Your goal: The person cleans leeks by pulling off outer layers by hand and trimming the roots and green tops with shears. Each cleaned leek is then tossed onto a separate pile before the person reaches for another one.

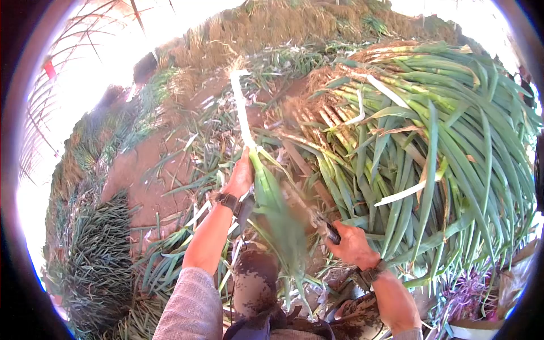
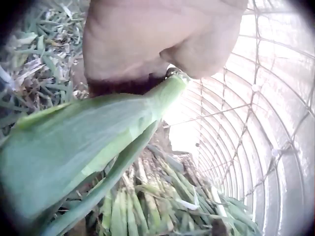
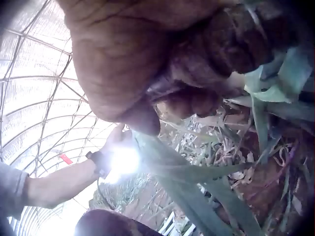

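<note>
At the frame's centre my left hand [image 1: 240, 177] curls tightly round an onion [image 1: 265, 187]; lower right, my right hand [image 1: 354, 246] grips a dark handle [image 1: 332, 233].

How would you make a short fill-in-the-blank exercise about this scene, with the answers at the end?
1. The person's left hand grips a long onion-like plant.
The stalk between this hand and the roots is ____ in colour.
2. Those roots point ____ the person.
3. The big heap of broad-leaved plants lies on the person's ____ side.

Missing words: white; away from; right.
</note>
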`<state>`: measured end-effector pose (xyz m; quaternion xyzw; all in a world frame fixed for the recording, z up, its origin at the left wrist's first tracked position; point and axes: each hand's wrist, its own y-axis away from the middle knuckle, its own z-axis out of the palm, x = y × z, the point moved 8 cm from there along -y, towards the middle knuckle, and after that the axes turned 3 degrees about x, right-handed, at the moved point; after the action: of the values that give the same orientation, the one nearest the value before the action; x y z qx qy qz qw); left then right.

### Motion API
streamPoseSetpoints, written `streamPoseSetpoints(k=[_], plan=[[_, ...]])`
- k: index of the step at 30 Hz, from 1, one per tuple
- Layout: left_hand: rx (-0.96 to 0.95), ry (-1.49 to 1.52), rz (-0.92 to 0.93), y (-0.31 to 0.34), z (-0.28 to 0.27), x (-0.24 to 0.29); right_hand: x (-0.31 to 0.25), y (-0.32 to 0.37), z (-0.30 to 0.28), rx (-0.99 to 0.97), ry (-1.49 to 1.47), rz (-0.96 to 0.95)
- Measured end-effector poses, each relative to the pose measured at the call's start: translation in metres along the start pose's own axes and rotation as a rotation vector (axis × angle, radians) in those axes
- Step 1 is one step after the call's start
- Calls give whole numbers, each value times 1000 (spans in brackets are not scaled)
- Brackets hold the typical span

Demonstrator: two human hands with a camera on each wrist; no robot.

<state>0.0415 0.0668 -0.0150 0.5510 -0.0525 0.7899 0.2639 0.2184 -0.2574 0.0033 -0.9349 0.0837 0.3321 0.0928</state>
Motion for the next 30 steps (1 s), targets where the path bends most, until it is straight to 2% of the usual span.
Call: streamPoseSetpoints(k=[2,3,5,6,7,9,11,13,15,18,21,23,24,26,27,28,30], plan=[[-48,-11,-25,25,15,13,1,-25,-4,122,7,-31],[-59,-25,-46,58,30,26,-28,19,-14,106,-32,1],[-188,61,18,58,45,30,-44,16,-26,135,-75,-86],[-141,59,-60,74,58,35,-45,14,-24,165,-57,-114],[-148,63,-56,78,62,31,-43,14,-22,171,-49,-115],[-210,95,41,85,76,26,-32,14,-25,229,-28,-71],[-309,70,47,93,87,22,-25,18,-27,250,-18,-75],[-282,79,-5,84,89,8,-34,20,-34,237,-78,-103],[-288,116,-14,94,102,0,-28,23,-40,252,-78,-42],[-240,-129,61,110,125,0,-17,27,-47,330,-45,-29],[-198,-72,3,112,136,-11,-23,30,-49,274,-66,-76],[-171,-65,40,106,136,-22,-9,32,-54,358,-140,42],[-145,-106,75,107,137,-23,-7,32,-55,357,-137,46],[-146,-169,118,111,139,-27,-13,30,-54,307,-95,-66],[-144,-166,109,102,132,-40,-12,31,-52,300,-95,-59],[-46,-214,262,96,124,-37,-9,31,-52,305,-98,-6],[-16,-169,246,96,116,-45,-1,29,-51,308,-93,50]])
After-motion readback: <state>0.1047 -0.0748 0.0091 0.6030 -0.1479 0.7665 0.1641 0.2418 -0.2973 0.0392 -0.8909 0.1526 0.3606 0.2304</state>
